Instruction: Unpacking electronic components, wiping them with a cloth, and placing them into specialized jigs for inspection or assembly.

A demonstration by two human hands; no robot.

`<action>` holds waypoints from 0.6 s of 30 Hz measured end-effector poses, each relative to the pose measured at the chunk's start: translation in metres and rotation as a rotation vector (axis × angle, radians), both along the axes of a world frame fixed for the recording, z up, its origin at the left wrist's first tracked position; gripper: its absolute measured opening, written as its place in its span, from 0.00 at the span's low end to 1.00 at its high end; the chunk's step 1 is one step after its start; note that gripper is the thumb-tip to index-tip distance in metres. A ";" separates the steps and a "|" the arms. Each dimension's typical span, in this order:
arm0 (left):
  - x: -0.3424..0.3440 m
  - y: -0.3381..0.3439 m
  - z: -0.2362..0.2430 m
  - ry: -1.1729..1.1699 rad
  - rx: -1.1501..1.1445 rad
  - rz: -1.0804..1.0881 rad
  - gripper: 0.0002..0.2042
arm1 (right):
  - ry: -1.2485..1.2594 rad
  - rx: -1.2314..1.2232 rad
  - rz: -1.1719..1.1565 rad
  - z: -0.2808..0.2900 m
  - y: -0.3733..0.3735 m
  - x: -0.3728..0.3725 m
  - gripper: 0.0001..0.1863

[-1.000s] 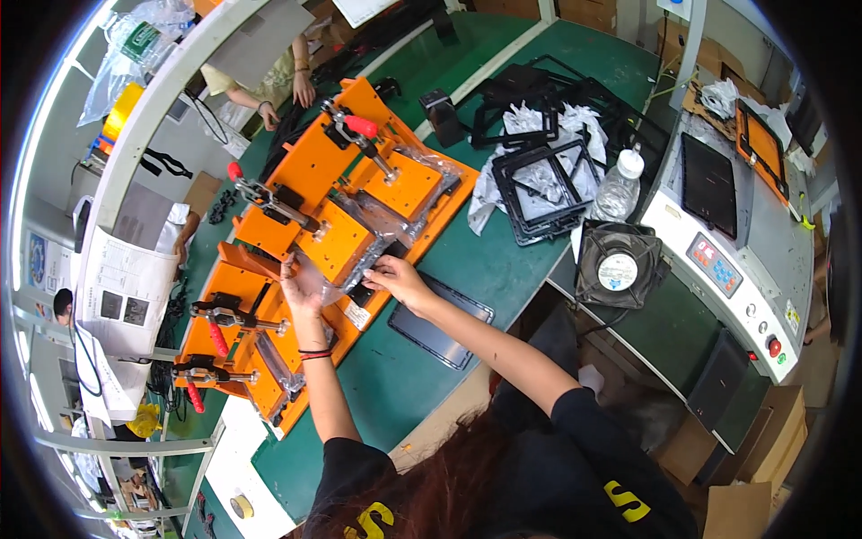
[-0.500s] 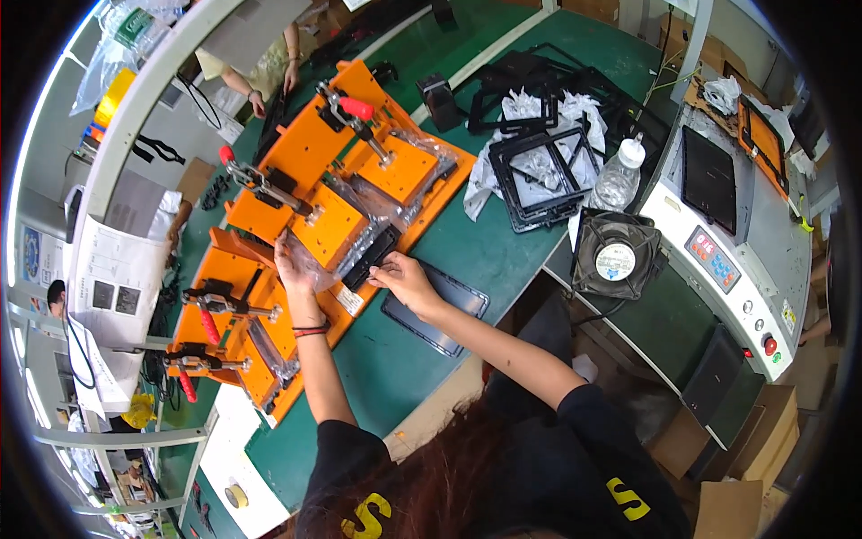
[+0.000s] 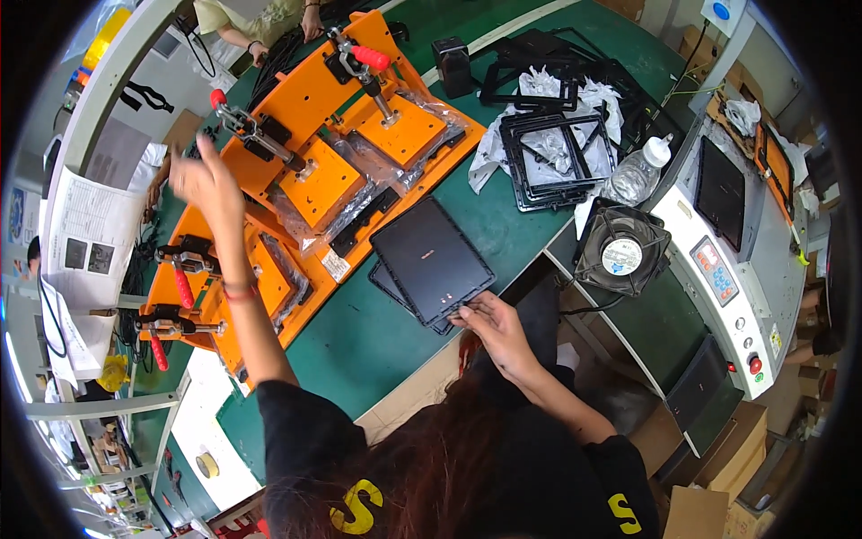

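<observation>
My right hand (image 3: pixel 498 337) is closed on the near edge of a black tablet back cover (image 3: pixel 431 256). Under that cover, a second dark panel (image 3: pixel 388 286) shows along its left edge on the green table. My left hand (image 3: pixel 211 184) is raised at the left of the orange clamping fixture (image 3: pixel 260 180), fingers apart and slightly blurred, with nothing visible in it. Nearest to it is a toggle clamp with a red handle (image 3: pixel 218 99), which appears separate from the hand. Orange press plates (image 3: pixel 319 187) sit on pieces wrapped in clear film (image 3: pixel 359 193). A black block (image 3: pixel 364 223) lies at the fixture's front edge.
Black frames (image 3: pixel 548 166) lie on white wrapping at the right, beside a clear bottle (image 3: pixel 637 171) and a fan (image 3: pixel 621 247). A white machine with a control panel (image 3: pixel 714 265) stands farther right. Another person's hands (image 3: pixel 310 22) are beyond the fixture.
My left hand has left the film-wrapped piece and risen up and left. My right hand has let go of the black block, moved toward me, and taken hold of the tablet back cover.
</observation>
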State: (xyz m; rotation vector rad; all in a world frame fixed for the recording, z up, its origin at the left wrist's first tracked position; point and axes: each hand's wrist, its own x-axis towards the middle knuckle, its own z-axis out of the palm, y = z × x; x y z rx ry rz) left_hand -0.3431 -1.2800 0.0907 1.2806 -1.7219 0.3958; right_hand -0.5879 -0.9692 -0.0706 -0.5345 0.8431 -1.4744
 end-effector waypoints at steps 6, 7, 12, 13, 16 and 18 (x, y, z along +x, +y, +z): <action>-0.016 -0.071 0.050 0.772 0.253 -0.545 0.35 | 0.033 0.021 -0.074 0.007 0.018 -0.014 0.09; -0.045 -0.050 0.052 0.862 0.183 -0.813 0.31 | 0.053 0.038 -0.129 0.007 0.020 -0.021 0.08; -0.075 0.046 0.056 0.477 0.034 -0.909 0.30 | 0.125 -0.011 -0.170 0.016 0.025 -0.027 0.11; -0.086 0.060 0.041 0.411 0.101 -1.034 0.31 | 0.157 -0.025 -0.184 0.019 0.024 -0.029 0.10; -0.113 0.116 -0.001 0.038 0.490 -1.006 0.37 | 0.241 -0.046 -0.210 0.032 0.023 -0.026 0.09; -0.114 0.137 -0.035 0.108 0.707 -0.937 0.37 | 0.293 -0.050 -0.215 0.033 0.026 -0.022 0.08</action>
